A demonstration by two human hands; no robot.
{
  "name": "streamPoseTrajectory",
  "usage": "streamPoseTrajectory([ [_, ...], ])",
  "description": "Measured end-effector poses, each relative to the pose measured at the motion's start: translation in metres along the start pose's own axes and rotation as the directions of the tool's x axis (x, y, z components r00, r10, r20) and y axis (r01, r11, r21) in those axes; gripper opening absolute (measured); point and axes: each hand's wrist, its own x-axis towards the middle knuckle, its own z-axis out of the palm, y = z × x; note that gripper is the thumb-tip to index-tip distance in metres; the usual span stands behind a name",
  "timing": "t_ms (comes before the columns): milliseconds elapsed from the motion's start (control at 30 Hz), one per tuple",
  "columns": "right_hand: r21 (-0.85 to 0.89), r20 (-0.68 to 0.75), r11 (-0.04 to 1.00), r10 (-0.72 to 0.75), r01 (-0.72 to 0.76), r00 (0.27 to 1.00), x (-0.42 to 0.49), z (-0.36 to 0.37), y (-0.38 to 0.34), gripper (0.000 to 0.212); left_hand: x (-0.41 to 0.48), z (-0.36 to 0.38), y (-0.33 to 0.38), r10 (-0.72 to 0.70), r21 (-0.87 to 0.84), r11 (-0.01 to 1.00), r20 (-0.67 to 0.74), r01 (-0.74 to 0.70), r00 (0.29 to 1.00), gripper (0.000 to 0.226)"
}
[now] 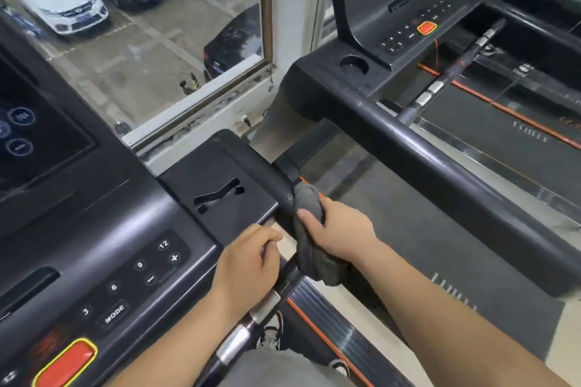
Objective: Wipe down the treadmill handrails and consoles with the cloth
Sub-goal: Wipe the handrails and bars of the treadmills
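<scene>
Now right hand (338, 231) clamps limp grey cloth (309, 223) around smooth handrail (276, 185)

A single head-worn camera looks forward and steeply down from close above the near treadmill's console (103, 229), facing the window (151, 25), with a second treadmill (408, 50) to the right.

Right hand (338, 234) gripped a grey cloth (309, 229) wrapped around the black handrail (267, 179) at centre frame; loose cloth end hung below the hand. Left hand (248, 264) curled around the inner grip bar (251, 324) at lower centre, beside the console (132, 276) keypad. Red stop button (67, 364) sat at lower left. A second treadmill (408, 41) occupied the upper right; parked cars (63, 0) showed through the window (207, 85) at upper left.
</scene>
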Motion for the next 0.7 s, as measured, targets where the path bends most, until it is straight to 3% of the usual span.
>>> streamPoseTrajectory([
  [100, 0.179, 0.104, 0.979, 0.077, -0.095, 0.992, 0.005, -0.007, 0.003, 0.06, -0.009, 0.004, -0.003, -0.01, -0.008, 1.0, 0.043, 0.01, 0.999, 0.023],
  [167, 0.189, 0.044, 0.975, 0.111, -0.118, 0.993, -0.009, -0.003, 0.006, 0.057, -0.012, 0.005, -0.003, -0.019, -0.023, 1.0, 0.047, 0.02, 0.999, 0.024],
  [267, 0.072, -0.082, 0.986, 0.155, -0.149, 0.985, -0.045, 0.01, 0.021, 0.057, -0.015, 0.013, -0.005, -0.068, -0.056, 0.996, 0.048, 0.07, 0.997, 0.024],
  [467, -0.336, -0.144, 0.909, 0.21, -0.247, 0.967, -0.075, 0.017, 0.022, 0.073, -0.02, 0.022, -0.008, -0.15, -0.086, 0.984, 0.075, 0.157, 0.986, 0.02],
  [533, -0.344, -0.13, 0.913, 0.183, -0.218, 0.974, -0.057, 0.02, 0.01, 0.069, -0.02, 0.021, -0.014, -0.194, -0.089, 0.976, 0.042, 0.198, 0.98, 0.021],
  [700, -0.323, -0.126, 0.946, -0.043, 0.0, 0.991, -0.009, 0.014, -0.041, 0.055, -0.025, 0.013, -0.023, -0.199, -0.082, 0.977, -0.007, 0.198, 0.98, 0.018],
])
